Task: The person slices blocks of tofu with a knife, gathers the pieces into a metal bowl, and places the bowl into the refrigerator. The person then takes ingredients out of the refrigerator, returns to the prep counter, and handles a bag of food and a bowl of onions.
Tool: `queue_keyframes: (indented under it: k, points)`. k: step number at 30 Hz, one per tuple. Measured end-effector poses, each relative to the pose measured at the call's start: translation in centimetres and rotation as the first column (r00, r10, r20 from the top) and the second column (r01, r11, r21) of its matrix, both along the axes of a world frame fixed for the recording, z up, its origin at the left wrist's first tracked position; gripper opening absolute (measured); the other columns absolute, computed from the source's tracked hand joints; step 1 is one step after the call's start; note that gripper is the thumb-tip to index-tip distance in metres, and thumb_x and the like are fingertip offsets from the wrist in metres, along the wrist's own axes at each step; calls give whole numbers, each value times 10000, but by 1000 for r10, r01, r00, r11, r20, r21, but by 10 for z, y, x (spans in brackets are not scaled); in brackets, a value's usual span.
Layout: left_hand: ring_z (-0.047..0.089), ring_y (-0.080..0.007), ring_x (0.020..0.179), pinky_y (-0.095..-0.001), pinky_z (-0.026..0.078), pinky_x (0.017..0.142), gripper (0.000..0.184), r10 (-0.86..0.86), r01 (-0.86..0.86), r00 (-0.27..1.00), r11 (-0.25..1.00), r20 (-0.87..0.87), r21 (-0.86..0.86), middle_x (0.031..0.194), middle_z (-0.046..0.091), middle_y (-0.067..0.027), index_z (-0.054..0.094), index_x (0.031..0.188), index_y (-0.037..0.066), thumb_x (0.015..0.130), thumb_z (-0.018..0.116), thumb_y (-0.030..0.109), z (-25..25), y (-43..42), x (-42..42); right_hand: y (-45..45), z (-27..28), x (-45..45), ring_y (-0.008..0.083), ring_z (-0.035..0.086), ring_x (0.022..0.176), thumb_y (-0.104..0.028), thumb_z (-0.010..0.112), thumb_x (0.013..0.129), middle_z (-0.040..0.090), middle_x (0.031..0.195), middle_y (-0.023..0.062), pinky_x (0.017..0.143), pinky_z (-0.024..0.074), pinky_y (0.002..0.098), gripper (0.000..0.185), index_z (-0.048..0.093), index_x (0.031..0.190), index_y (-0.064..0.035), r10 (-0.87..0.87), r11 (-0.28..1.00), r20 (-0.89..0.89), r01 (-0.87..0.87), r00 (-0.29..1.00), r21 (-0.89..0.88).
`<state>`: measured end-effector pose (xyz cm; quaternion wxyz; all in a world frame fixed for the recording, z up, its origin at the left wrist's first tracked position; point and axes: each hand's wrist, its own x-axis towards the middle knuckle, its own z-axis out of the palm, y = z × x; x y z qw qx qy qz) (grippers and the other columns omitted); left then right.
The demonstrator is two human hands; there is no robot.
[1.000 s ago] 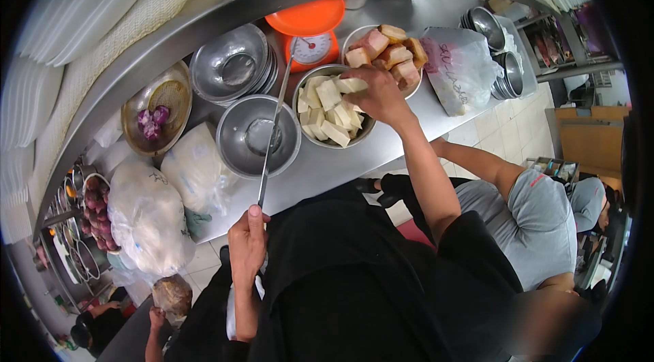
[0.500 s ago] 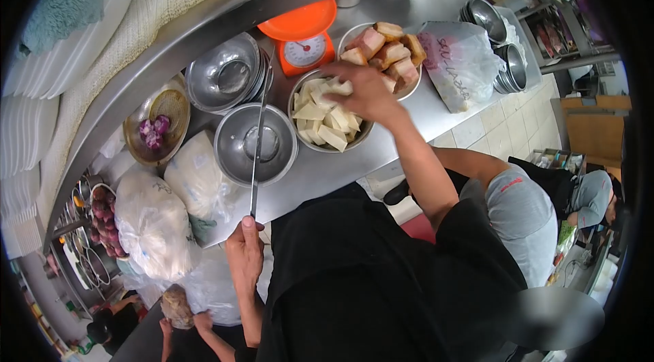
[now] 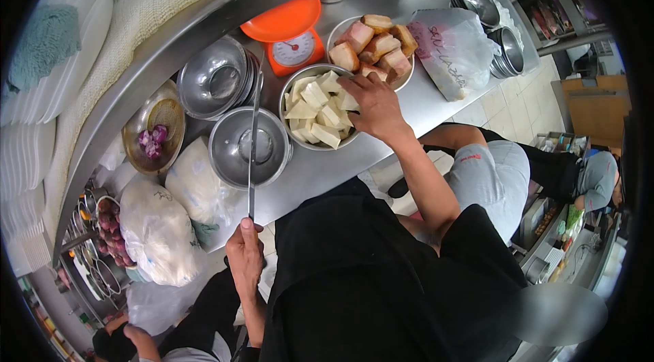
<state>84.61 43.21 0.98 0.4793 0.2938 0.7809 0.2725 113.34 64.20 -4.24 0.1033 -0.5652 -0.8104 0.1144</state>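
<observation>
My left hand is closed around the handle of a long knife. The blade points up and away, across the view of a steel bowl with nothing in it. My right hand is at the right side of another metal bowl, which is heaped with white cut chunks. Its fingers and thumb curve around a white chunk at the rim. Just behind that hand, chunks of pork with rind fill a third bowl.
An orange kitchen scale stands at the back. Left of it are stacked steel bowls and a strainer pan with purple onions. Plastic bags lie at the left, another bag right. Co-workers are nearby.
My right hand has come down from above the white chunks to the bowl's right side. The left hand keeps its grip on the knife. The view has shifted slightly; the co-worker at lower left has moved.
</observation>
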Motion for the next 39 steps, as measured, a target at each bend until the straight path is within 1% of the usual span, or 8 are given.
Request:
queue_keyframes:
  k: [6, 15, 21, 27, 31, 32, 35, 39]
  points:
    - [361, -59, 450, -261, 257, 435, 631, -17, 18, 1000, 1000, -22, 19, 478, 385, 22, 596, 772, -42, 978, 428, 530, -5, -3, -3, 4, -4, -3, 306, 601, 994, -189, 715, 636, 637, 1061, 104, 840, 513, 414, 505, 636, 1123, -81, -24, 1000, 68, 24, 997, 11]
    - [386, -76, 454, -265, 297, 450, 649, 5, -4, 1000, 999, -11, 34, 480, 406, 4, 615, 796, -56, 975, 423, 538, -12, -17, -13, -12, -14, -21, 375, 657, 756, -218, 710, 673, 655, 902, 194, 682, 543, 436, 380, 654, 981, -2, -283, 946, -254, 312, 925, 82]
    - [387, -79, 458, -269, 306, 454, 644, 20, -20, 1000, 1000, -13, 23, 481, 404, 6, 612, 794, -56, 973, 431, 536, -13, -25, -23, -24, -9, -22, 366, 663, 804, -231, 749, 719, 648, 951, 203, 715, 540, 429, 359, 668, 982, -1, -266, 935, -290, 319, 920, 156]
    - [345, -48, 427, -247, 243, 411, 630, 113, -115, 991, 993, 77, 16, 481, 373, 34, 593, 783, -26, 967, 434, 556, -6, -39, -37, -25, 9, -9, 271, 651, 707, -132, 717, 780, 645, 964, 170, 659, 513, 371, 260, 676, 1008, -14, -406, 885, -478, 465, 779, 6]
    - [321, -39, 400, -242, 215, 387, 636, 138, -142, 985, 990, 100, 26, 474, 352, 48, 581, 775, -29, 969, 428, 557, -4, -48, -47, -34, 13, -21, 222, 633, 738, -107, 695, 807, 645, 991, 142, 623, 490, 337, 236, 670, 1026, -24, -288, 905, -585, 415, 758, 92]
    - [318, -40, 397, -242, 212, 385, 636, 139, -142, 985, 989, 97, 25, 473, 350, 49, 580, 774, -29, 970, 427, 556, -3, -52, -48, -40, 14, -24, 242, 639, 839, -149, 714, 802, 646, 1032, 139, 696, 510, 363, 281, 662, 1055, -40, -300, 927, -563, 374, 771, 19]
    - [311, -43, 377, -240, 210, 369, 659, 120, -123, 989, 992, 90, 27, 460, 346, 49, 580, 779, -26, 962, 409, 583, -7, -59, -52, -53, -3, -30, 278, 634, 907, -181, 737, 782, 642, 1070, 144, 757, 520, 394, 332, 658, 1079, -54, -71, 979, -391, 138, 918, 148]
    - [308, -48, 352, -236, 217, 346, 702, 100, -103, 992, 994, 79, 29, 444, 347, 47, 586, 795, -18, 945, 383, 636, -12, -65, -55, -63, 6, -54, 316, 646, 883, -276, 776, 715, 665, 1001, 144, 769, 523, 398, 444, 660, 1092, -72, -179, 981, -271, 152, 946, -117]
